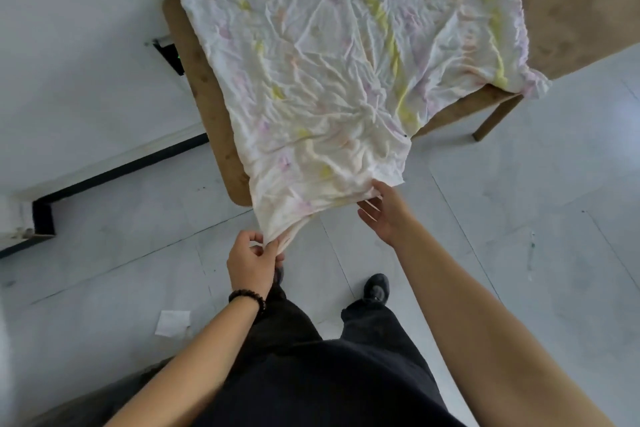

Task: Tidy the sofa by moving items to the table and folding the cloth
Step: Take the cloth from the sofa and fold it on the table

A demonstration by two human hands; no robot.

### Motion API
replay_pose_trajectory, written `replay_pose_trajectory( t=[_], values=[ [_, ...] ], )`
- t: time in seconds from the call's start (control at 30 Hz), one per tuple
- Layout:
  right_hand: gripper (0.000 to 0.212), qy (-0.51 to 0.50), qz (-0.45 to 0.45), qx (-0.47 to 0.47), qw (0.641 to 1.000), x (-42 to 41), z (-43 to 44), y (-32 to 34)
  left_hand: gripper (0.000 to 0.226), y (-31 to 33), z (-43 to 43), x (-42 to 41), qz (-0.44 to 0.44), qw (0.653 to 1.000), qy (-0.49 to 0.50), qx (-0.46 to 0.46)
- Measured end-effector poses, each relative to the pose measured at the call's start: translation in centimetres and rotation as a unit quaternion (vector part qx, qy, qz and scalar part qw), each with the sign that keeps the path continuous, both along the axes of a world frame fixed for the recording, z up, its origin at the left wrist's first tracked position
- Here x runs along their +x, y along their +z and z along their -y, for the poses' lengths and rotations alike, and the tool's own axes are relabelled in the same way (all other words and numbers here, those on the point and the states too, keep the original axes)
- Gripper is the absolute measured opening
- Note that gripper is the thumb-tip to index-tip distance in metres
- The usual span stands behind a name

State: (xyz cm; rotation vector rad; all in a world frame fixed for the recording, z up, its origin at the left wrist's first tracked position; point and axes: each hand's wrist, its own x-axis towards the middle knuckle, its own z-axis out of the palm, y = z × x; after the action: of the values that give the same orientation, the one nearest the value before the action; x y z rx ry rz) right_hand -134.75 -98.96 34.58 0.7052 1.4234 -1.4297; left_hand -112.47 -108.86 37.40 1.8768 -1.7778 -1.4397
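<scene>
Two bare forearms are being extended forward over black trousers point(311, 374). A dark beaded bracelet point(247, 298) is being worn on the left wrist. A small white scrap of paper point(172, 322) is lying on the pale tiled floor point(519, 218) left of the legs, and one black shoe point(376, 288) is being shown ahead of the right trouser leg.

The near corner of the cloth point(329, 62) is being pinched by the left hand point(251, 262), thumb and fingers curled round a gathered bunch of fabric that is being held taut off the table end. The right hand point(382, 215) is being held open, fingers loosely spread, the thumb touching the cloth's near hem just beside the hanging corner; nothing is being gripped by it.

The cloth, white and heavily creased with faint yellow, pink and lilac streaks, is being spread over most of the wooden table point(207, 107), its near end hanging over the table edge and its right corner drooping past the side. One table leg point(495, 118) is being seen at right. A tan rug point(581, 10) is lying beyond, at far right. A black skirting strip point(121, 166) is running along the white wall at left.
</scene>
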Motion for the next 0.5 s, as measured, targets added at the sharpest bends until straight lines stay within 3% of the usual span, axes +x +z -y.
replay_pose_trajectory(
  t=[0.1, 0.23, 0.33, 0.5],
  values=[
    [0.06, 0.023, 0.019, -0.06, 0.998, -1.1, -0.6, -1.2, 0.019, 0.2, -2.3, -0.1, 0.003, 0.997, -0.012, -0.08],
    [0.042, -0.034, 0.034, -0.16, 0.986, -2.8, -0.6, -1.2, 0.037, -0.1, -4.2, 0.3, 0.012, 0.984, -0.085, -0.156],
    [0.036, -0.048, 0.023, -0.162, 0.985, -4.5, 0.1, -0.5, 0.034, -0.3, -4.6, 0.2, 0.003, 0.988, -0.05, -0.145],
    [0.041, 0.015, -0.047, -0.106, 0.993, -6.6, 1.2, -0.2, 0.024, 0.0, -3.9, -1.1, -0.065, 0.994, 0.063, -0.055]
  ],
)
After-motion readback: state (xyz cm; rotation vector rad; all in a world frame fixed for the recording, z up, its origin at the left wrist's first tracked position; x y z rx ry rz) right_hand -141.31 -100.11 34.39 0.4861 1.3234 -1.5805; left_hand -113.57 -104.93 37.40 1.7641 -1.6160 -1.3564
